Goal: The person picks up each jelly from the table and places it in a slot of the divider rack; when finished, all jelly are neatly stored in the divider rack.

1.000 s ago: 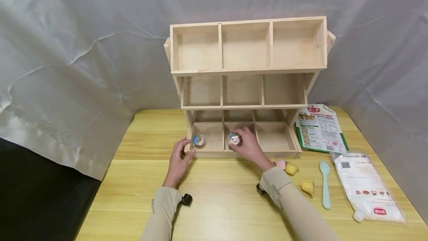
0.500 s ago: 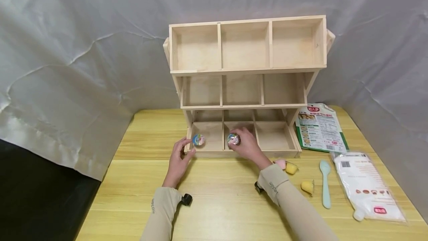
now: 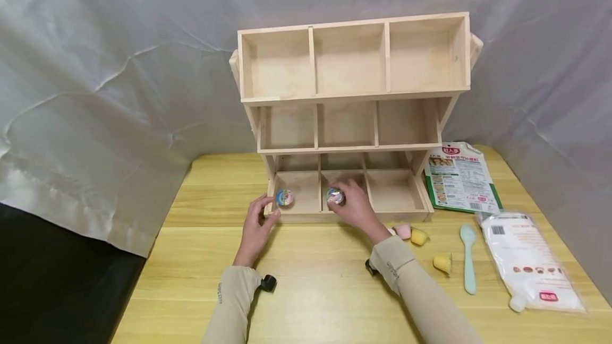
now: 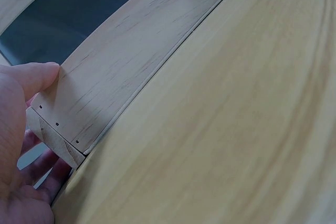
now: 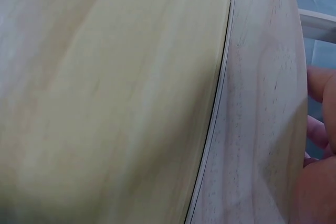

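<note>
My left hand (image 3: 254, 232) grips the left front corner of a three-tier wooden rack (image 3: 306, 218). In the left wrist view, its thumb (image 4: 42, 74) lies on the top edge of the front board, with the fingers round the side. One jelly cup (image 3: 284, 197) with a shiny printed lid sits in the bottom tier's left compartment, near that thumb. My right hand (image 3: 355, 207) pinches a second jelly cup (image 3: 334, 196) in the bottom middle compartment. From the right wrist, the front board (image 5: 252, 129) hides this cup, and only part of the hand shows.
Two yellow cups (image 3: 419, 237) and a pink one (image 3: 402, 231) lie by the right forearm. A pale green spoon (image 3: 468, 259), a white spouted pouch (image 3: 528, 261) and a green-edged packet (image 3: 461, 177) lie at the right. Grey sheeting (image 3: 158, 68) hangs behind.
The head view has tilted slightly, so the rack's top appears a little higher. Both hands keep nearly the same places, the right still holding its jelly cup.
</note>
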`<state>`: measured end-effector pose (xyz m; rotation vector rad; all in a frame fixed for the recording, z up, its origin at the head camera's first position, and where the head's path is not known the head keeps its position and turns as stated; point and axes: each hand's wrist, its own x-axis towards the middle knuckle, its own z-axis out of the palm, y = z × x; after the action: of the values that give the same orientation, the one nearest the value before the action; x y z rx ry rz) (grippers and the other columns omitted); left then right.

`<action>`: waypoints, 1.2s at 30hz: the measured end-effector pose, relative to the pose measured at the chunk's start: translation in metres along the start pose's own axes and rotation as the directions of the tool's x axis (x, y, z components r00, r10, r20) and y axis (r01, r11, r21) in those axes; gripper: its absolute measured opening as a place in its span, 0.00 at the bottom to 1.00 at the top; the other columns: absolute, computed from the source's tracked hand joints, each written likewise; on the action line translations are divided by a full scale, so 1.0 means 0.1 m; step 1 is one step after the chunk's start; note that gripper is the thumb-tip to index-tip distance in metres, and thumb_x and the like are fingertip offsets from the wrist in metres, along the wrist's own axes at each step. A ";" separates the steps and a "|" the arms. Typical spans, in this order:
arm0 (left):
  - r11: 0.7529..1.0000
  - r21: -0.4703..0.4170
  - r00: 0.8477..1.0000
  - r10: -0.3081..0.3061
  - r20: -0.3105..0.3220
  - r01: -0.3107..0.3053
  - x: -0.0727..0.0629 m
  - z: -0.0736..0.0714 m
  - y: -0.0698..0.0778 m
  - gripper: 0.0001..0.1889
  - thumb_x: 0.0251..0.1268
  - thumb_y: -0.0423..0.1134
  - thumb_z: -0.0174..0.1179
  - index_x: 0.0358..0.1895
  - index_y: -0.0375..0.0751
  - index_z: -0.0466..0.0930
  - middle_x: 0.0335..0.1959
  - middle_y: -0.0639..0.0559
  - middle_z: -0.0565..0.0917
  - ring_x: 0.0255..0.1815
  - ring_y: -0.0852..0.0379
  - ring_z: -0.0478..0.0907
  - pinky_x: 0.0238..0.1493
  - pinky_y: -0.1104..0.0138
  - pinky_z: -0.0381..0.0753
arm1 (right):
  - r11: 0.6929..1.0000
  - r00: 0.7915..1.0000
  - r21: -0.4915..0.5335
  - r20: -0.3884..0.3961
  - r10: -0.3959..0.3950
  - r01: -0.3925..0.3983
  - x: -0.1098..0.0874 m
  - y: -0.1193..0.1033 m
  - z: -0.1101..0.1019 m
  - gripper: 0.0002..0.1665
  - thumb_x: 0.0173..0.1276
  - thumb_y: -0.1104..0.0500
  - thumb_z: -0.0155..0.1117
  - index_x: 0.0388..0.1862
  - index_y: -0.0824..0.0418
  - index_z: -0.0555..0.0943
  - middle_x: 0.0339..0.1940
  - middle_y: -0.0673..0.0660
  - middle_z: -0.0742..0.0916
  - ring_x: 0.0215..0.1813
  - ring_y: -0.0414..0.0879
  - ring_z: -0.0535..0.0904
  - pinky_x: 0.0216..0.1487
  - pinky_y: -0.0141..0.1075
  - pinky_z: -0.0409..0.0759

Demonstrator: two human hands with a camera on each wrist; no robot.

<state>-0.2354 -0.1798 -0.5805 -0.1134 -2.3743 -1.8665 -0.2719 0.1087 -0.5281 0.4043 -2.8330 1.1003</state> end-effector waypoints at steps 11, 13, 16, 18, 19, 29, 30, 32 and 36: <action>0.999 -0.015 1.000 -0.029 -0.001 0.029 -0.03 0.02 0.12 0.23 0.76 0.39 0.63 0.70 0.38 0.74 0.79 0.41 0.61 0.80 0.38 0.60 0.76 0.42 0.63 | 1.000 1.000 -0.003 0.012 -0.002 0.002 0.01 0.00 -0.02 0.30 0.64 0.57 0.76 0.65 0.62 0.81 0.55 0.63 0.81 0.48 0.55 0.81 0.49 0.47 0.85; 0.999 -0.021 0.999 -0.037 0.004 0.037 -0.06 0.02 0.20 0.23 0.76 0.38 0.62 0.70 0.36 0.73 0.80 0.40 0.61 0.80 0.37 0.59 0.77 0.42 0.62 | 1.000 1.000 -0.006 0.012 -0.005 0.005 0.01 0.00 -0.02 0.30 0.65 0.57 0.76 0.65 0.62 0.81 0.55 0.64 0.81 0.49 0.56 0.81 0.49 0.47 0.85; 0.999 -0.018 0.999 -0.036 0.012 0.036 -0.09 0.02 0.32 0.23 0.77 0.37 0.61 0.70 0.35 0.72 0.80 0.40 0.61 0.81 0.37 0.58 0.78 0.42 0.62 | 1.000 1.000 -0.010 0.010 -0.001 0.002 0.02 0.00 -0.02 0.30 0.65 0.57 0.76 0.65 0.62 0.81 0.56 0.64 0.81 0.49 0.56 0.81 0.49 0.47 0.84; 0.999 -0.018 0.999 -0.034 0.011 0.034 -0.10 0.02 0.35 0.23 0.77 0.37 0.61 0.70 0.35 0.73 0.79 0.40 0.61 0.80 0.37 0.59 0.78 0.43 0.61 | 1.000 1.000 -0.012 0.011 0.001 -0.001 0.02 0.00 -0.02 0.30 0.65 0.57 0.76 0.65 0.62 0.81 0.56 0.63 0.81 0.49 0.56 0.81 0.49 0.47 0.84; 0.999 -0.018 0.999 -0.033 0.011 0.033 -0.11 0.02 0.36 0.23 0.76 0.37 0.61 0.69 0.35 0.73 0.79 0.40 0.61 0.80 0.37 0.59 0.78 0.43 0.62 | 1.000 1.000 -0.011 0.014 0.005 -0.005 0.02 0.00 -0.02 0.31 0.65 0.57 0.76 0.66 0.61 0.81 0.56 0.63 0.81 0.49 0.55 0.81 0.49 0.47 0.85; 1.000 -0.009 1.000 -0.026 0.014 0.026 -0.10 0.01 0.35 0.23 0.76 0.37 0.61 0.70 0.34 0.73 0.79 0.39 0.61 0.79 0.36 0.61 0.75 0.43 0.65 | 1.000 1.000 -0.021 0.005 -0.006 0.006 0.01 0.01 0.00 0.30 0.64 0.57 0.76 0.65 0.63 0.81 0.56 0.65 0.82 0.49 0.56 0.81 0.50 0.48 0.85; 1.000 -0.010 1.000 -0.027 0.016 0.027 -0.10 0.01 0.35 0.23 0.77 0.37 0.61 0.70 0.33 0.73 0.79 0.38 0.61 0.79 0.36 0.61 0.75 0.43 0.65 | 1.000 1.000 -0.024 0.003 -0.011 0.011 0.01 0.01 0.00 0.30 0.64 0.57 0.76 0.65 0.63 0.81 0.56 0.65 0.82 0.49 0.56 0.81 0.49 0.48 0.84; 1.000 -0.010 0.999 -0.028 0.018 0.028 -0.10 0.01 0.36 0.23 0.76 0.37 0.61 0.70 0.33 0.73 0.79 0.38 0.61 0.79 0.36 0.62 0.75 0.43 0.65 | 1.000 1.000 -0.023 0.003 -0.008 0.008 0.01 0.01 -0.01 0.30 0.65 0.57 0.76 0.65 0.63 0.81 0.55 0.64 0.82 0.49 0.56 0.81 0.49 0.48 0.84; 1.000 -0.016 1.000 -0.023 0.019 0.023 -0.10 0.01 0.36 0.23 0.77 0.36 0.60 0.70 0.33 0.73 0.79 0.38 0.61 0.79 0.36 0.61 0.77 0.43 0.64 | 1.000 1.000 -0.021 0.000 -0.004 0.004 0.01 0.01 -0.01 0.30 0.65 0.57 0.75 0.65 0.62 0.81 0.55 0.64 0.82 0.49 0.56 0.81 0.50 0.48 0.84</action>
<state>-0.2208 -0.1702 -0.5470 -0.1061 -2.3836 -1.9030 -0.2734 0.1096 -0.5277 0.4080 -2.8403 1.0685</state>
